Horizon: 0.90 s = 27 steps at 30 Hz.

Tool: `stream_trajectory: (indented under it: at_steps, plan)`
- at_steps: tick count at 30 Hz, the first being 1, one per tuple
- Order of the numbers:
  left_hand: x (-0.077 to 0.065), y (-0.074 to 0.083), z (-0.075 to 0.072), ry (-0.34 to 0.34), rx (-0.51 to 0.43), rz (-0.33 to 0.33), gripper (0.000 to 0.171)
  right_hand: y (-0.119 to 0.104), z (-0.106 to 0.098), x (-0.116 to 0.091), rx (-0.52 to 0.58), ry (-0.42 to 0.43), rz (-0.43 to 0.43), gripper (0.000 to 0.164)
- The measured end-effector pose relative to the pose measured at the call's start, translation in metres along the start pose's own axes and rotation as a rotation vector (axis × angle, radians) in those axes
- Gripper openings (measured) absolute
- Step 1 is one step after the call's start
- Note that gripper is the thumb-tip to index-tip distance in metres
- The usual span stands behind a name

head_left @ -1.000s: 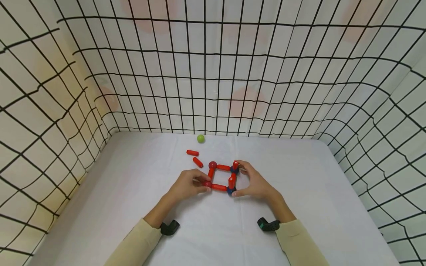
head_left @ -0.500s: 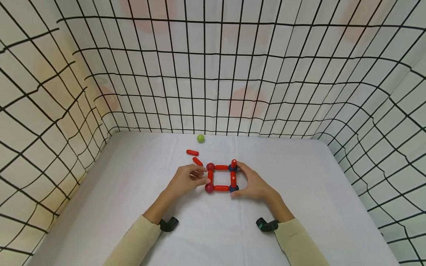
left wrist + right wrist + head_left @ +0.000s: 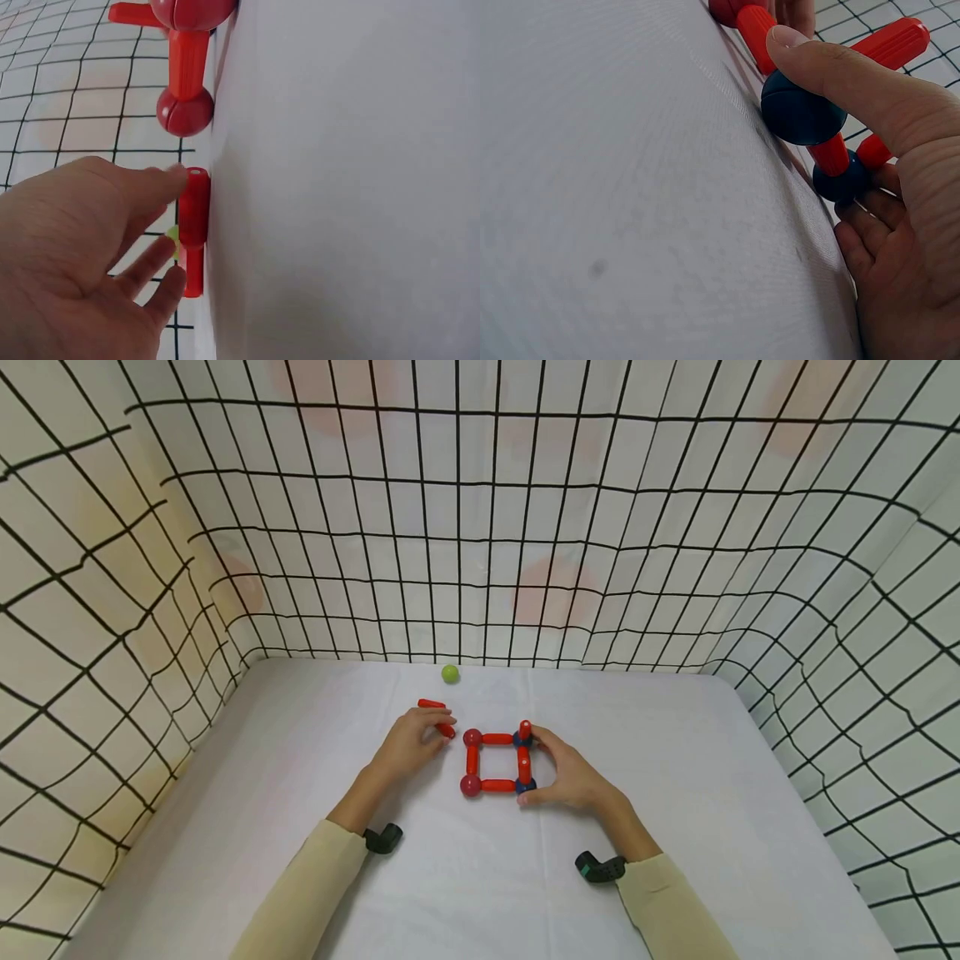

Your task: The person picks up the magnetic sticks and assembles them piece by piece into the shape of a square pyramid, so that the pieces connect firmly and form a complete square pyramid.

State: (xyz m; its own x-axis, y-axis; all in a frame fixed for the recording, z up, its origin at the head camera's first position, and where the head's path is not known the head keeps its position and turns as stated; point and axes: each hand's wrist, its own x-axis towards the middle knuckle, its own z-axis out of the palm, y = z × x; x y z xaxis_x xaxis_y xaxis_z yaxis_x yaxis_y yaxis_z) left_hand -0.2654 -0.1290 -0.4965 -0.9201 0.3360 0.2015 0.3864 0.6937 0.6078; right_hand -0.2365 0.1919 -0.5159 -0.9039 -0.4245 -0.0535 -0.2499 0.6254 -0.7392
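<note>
A square frame of red rods and balls (image 3: 497, 786) lies on the white cloth in the head view. Its left corners are dark red balls (image 3: 470, 786), its right corners blue balls (image 3: 802, 112). From each blue ball a red rod points up. My right hand (image 3: 577, 777) holds the frame's right side, thumb on the near blue ball and fingers at the far one. Left of the frame, my left hand (image 3: 405, 747) reaches over a loose red rod (image 3: 194, 206). Thumb and fingers are spread about this rod; whether they touch it is unclear.
A second loose red rod (image 3: 431, 703) lies just beyond the left hand. Farther back, a green ball (image 3: 450, 674) sits near the table's far edge. Black wire mesh (image 3: 487, 543) stands around the back and sides of the white-covered table (image 3: 675, 760).
My left hand has let go of the frame's left side and moved away to the loose rods. The frame has turned slightly square-on; my right hand stays on it.
</note>
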Motion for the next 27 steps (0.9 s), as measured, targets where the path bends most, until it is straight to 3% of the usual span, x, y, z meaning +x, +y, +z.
stream_trajectory:
  at_steps: [8, 13, 19, 23, 27]
  plan:
    - [-0.002, -0.002, -0.001, -0.003, 0.049, -0.049, 0.029, -0.001, 0.0, 0.0, 0.001, 0.002, -0.001, 0.12]
    - [-0.006, -0.005, -0.001, -0.047, 0.056, -0.078, 0.028, 0.0, 0.0, 0.0, 0.011, -0.003, -0.001, 0.119]
    - [-0.012, -0.006, -0.002, -0.039, -0.065, -0.113, 0.027, 0.0, 0.0, -0.001, 0.008, -0.004, -0.002, 0.119]
    - [-0.016, -0.005, -0.003, -0.016, -0.209, -0.082, 0.028, -0.001, 0.0, -0.001, 0.004, 0.001, -0.001, 0.118]
    - [-0.019, 0.002, -0.006, -0.035, -0.383, -0.05, 0.031, 0.0, 0.001, 0.0, 0.001, 0.007, -0.003, 0.118]
